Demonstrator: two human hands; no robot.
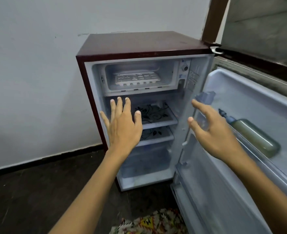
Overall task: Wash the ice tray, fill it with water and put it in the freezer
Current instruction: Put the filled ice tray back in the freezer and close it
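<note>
A white ice tray [137, 78] lies flat inside the freezer compartment [139, 65] at the top of a small maroon fridge [139, 44]. The fridge door [240, 125] stands wide open to the right. My left hand [122, 122] hovers in front of the shelves below the freezer, fingers spread and straight, holding nothing. My right hand [212, 130] is raised near the inner edge of the door, fingers relaxed and empty. Both hands are below the tray and apart from it.
A bottle of greenish liquid [254, 137] lies in the door rack. Glass shelves with a black floral print [154, 115] sit under the freezer. A thermostat dial [185, 67] is right of the freezer. Patterned cloth [152, 222] shows at the bottom; white wall stands left.
</note>
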